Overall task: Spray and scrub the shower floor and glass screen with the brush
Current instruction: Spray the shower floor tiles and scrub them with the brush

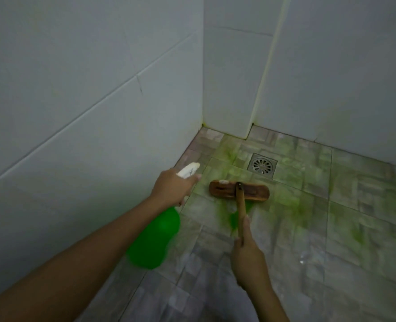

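Down at the corner of the shower, against the white wall tiles [76, 101] on my left, my left hand [172, 188] is wrapped round the neck of the green spray bottle [154, 240], one finger out along the white trigger head [188, 170], which points at the floor near the drain. I judge the bottle to be light plastic with liquid shifting inside, smooth and likely slick if wet, so the narrow neck under the trigger is the sensible place to hold it, and that is where I have it. Its green body hangs below my wrist, off the floor.

Just to the right, the brush [238, 190] has its wooden head flat on the floor tiles [366, 205], between my two hands and a little ahead of them, just short of the drain [262, 166]. The head looks stiff and fairly weighty; the wooden handle [241, 212] is hard and could slip when wet, so a full grip low on the shaft suits it. My right hand [248, 254] grips that handle, fingers curled round it, thumb lying up along the wood.

Green spray stains the tiles around the brush and off to the right. No glass screen is in view
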